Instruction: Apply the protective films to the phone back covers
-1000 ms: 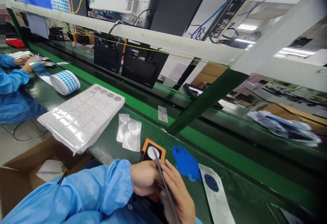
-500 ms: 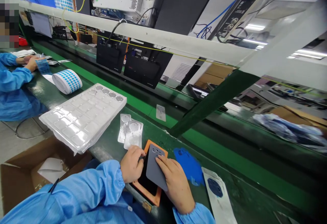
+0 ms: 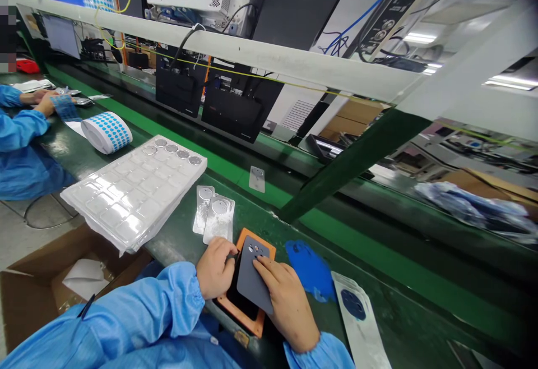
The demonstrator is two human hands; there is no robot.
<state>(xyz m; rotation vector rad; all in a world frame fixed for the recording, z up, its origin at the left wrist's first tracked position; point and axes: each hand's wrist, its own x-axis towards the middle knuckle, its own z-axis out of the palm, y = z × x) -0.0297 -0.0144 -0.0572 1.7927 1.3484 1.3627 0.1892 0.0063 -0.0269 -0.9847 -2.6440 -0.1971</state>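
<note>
A dark grey phone back cover with camera holes at its top end lies slightly askew over an orange-framed fixture with a black inside. My right hand grips the cover along its right side, fingers lying over its upper face. At the fixture's upper left edge is my left hand, fingers curled with thumb and forefinger close together; what they pinch, if anything, is hidden. Just beyond it lie two clear packets, each with a round piece. Right of the fixture is a crumpled blue film.
A stack of pale sleeves with a dark camera ring lies at right. Left are a clear plastic tray, a sticker roll and a cardboard box. A packet lies on the green belt. A co-worker's hands show far left.
The grey cover has shifted slightly left over the fixture, and my right hand with it. On the belt the packet has moved a little to the left. My left hand stays nearly in place.
</note>
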